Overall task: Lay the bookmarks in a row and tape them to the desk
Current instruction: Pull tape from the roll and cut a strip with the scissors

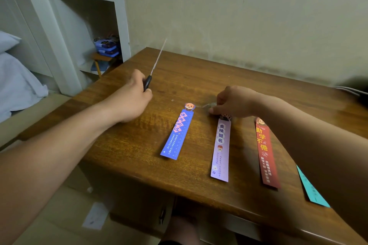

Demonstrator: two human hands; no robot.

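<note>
Several bookmarks lie in a row on the wooden desk (139,145): a blue one (177,135), a lilac one (221,149), a red one (265,153) and a teal one (310,189), which my right forearm partly hides. My left hand (133,97) is raised over the desk's left part and grips black-handled scissors (148,81), their blades pointing up and away. My right hand (233,101) pinches a piece of clear tape (205,105) just above the top of the lilac bookmark.
A white shelf unit (119,16) with blue boxes (107,47) stands behind the desk's left corner. A bed with pale bedding (18,79) is at the far left. Something dark (356,87) sits at the desk's right edge by the wall.
</note>
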